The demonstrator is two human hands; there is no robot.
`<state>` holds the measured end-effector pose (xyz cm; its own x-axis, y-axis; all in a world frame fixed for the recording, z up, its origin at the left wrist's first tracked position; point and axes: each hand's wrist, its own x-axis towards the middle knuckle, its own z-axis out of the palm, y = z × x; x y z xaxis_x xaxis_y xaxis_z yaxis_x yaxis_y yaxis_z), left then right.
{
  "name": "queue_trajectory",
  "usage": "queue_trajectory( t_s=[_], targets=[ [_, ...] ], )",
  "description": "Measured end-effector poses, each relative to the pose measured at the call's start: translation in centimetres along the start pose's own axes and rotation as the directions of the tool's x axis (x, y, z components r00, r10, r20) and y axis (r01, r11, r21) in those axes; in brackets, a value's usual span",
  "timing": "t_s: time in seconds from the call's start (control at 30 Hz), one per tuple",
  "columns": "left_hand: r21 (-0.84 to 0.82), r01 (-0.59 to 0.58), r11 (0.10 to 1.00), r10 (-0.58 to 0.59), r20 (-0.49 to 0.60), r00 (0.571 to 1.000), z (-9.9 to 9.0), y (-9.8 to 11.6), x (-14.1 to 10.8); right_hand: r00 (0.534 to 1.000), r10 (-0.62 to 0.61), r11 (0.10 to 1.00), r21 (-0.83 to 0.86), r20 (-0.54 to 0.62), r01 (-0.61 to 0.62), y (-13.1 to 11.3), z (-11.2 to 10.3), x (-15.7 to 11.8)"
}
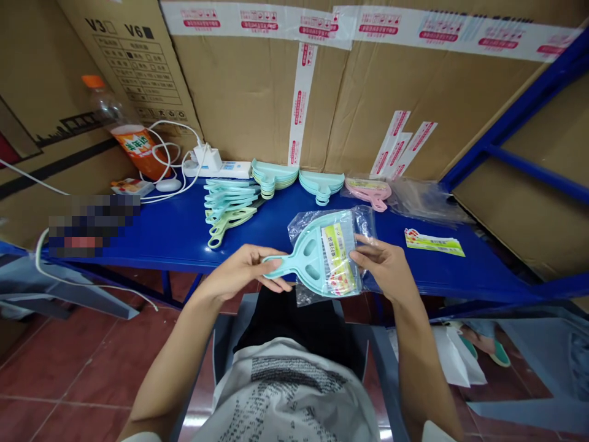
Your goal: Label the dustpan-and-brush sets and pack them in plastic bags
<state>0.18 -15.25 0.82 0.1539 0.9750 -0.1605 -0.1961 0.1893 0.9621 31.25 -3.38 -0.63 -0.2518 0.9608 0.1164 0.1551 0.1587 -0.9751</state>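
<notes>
A small light-turquoise dustpan (317,255) is held level over the front edge of the blue table. My left hand (237,270) is closed round its handle, thumb on top. A clear plastic bag (307,296) surrounds its wide end, while the handle sticks out. Under the film, a green and white printed card (338,258) lies across the pan. My right hand (384,264) pinches the bagged wide edge between thumb and fingers. Beyond them are a fanned pile of turquoise and green brush pieces (230,202), two dustpan stacks (276,175) (322,184) and a bagged pink dustpan (370,190).
Printed cards (435,242) and flat clear bags (427,199) lie on the table's right side. At the back left are a power strip (230,169), white cables and an orange drink bottle (133,144). Cardboard walls (248,92) and a blue frame (519,104) enclose the table.
</notes>
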Motion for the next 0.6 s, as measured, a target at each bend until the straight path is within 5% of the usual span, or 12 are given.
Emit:
queue_trajectory(
  t_s=[0.13, 0.27, 0.43, 0.6],
  targets=[
    [0.057, 0.096, 0.994, -0.106, 0.197, 0.975, 2.6, -0.9, 0.3, 0.980, -0.200, 0.919, -0.342, 0.024, 0.196, -1.7, -2.1, 1.1],
    [-0.055, 0.078, 0.995, -0.061, 0.270, 0.961, 7.5, -0.5, 3.5, 0.941, -0.329, 0.663, -0.691, 0.076, 0.287, -7.3, -5.0, 5.6],
    [-0.070, -0.004, 0.998, 0.024, 0.285, 0.958, 14.3, 2.9, 13.0, 0.911, -0.402, 0.392, -0.883, 0.086, 0.257, -11.7, -6.8, 16.1],
    [-0.041, 0.026, 0.999, -0.022, 0.083, 0.996, 18.7, 4.6, 22.9, 0.941, -0.325, 0.337, -0.919, 0.091, 0.206, -8.5, -6.7, 24.6]
  ],
)
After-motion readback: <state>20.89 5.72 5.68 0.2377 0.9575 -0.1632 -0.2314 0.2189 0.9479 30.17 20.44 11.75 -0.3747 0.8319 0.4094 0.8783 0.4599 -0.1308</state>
